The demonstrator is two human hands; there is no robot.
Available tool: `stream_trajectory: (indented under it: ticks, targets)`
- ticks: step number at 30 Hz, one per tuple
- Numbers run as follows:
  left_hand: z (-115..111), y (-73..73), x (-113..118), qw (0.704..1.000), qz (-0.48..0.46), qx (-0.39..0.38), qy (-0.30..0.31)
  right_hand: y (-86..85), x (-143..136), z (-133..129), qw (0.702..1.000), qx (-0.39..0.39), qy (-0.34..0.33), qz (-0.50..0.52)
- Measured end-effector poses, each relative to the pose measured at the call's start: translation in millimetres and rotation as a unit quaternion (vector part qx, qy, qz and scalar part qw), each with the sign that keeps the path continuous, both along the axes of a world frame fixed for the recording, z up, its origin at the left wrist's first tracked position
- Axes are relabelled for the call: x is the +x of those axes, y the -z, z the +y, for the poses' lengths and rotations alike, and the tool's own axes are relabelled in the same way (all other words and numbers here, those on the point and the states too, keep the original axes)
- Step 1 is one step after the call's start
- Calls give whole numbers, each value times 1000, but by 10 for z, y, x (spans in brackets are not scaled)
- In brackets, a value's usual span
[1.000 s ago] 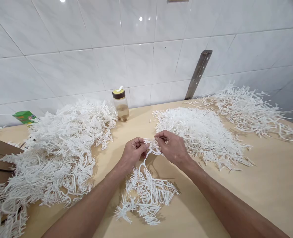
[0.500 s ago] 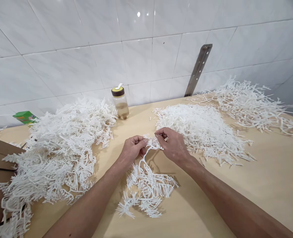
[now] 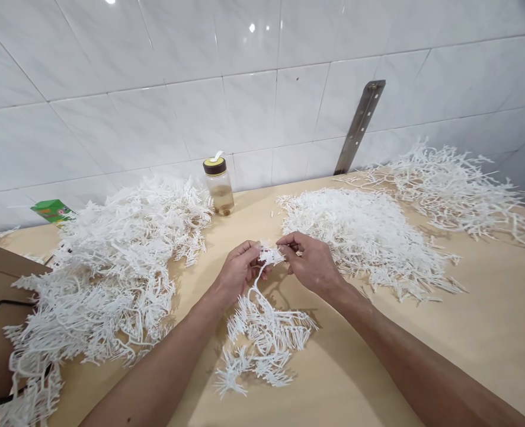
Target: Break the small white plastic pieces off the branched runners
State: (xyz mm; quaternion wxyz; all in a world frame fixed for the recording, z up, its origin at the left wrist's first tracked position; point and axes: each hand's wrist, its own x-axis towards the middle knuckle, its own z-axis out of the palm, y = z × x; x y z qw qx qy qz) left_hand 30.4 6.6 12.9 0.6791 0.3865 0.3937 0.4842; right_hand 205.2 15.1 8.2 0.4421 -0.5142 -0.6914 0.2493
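Note:
Between my hands is a white branched plastic strand (image 3: 266, 320) with many thin prongs, its lower part hanging down to the tabletop. My left hand (image 3: 241, 270) pinches its upper end between thumb and fingers. My right hand (image 3: 309, 258) has thumb and forefinger pressed together at the right edge of that upper cluster; whether a small prong is caught there is too fine to make out. Just beyond my right hand lies a heap of small loose white pieces (image 3: 355, 231). Left of my left hand rises a large pile of similar branched strands (image 3: 124, 267).
A clear bottle (image 3: 221, 193) with a dark and yellow lid stands near the tiled wall (image 3: 191, 118). At the back right sits a tangle of bare white stems (image 3: 458, 190). A metal bracket (image 3: 360, 127) leans by the wall. A green packet (image 3: 51, 209) and brown box (image 3: 0, 267) are left.
My right hand's fingers have shifted slightly at the strand's upper cluster, which has turned a little in my left hand. The whole view has moved slightly.

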Motion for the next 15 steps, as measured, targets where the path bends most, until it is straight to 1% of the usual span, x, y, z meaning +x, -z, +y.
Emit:
stream_trajectory:
  ticks: [2,6,8,15]
  targets:
    - [-16,10,11,1000,10,5,11,-5,-7,-5,1000,13,9,7]
    - [-43,33,22,996,67,18,49,-25,-21,-23,998,51,19,3]
    - [-53,35,27,994,88,13,63,-39,-23,-31,997,70,18,-7]
    - [-66,-5,18,991,71,-40,101,-39,-19,-24,997,78,19,0]
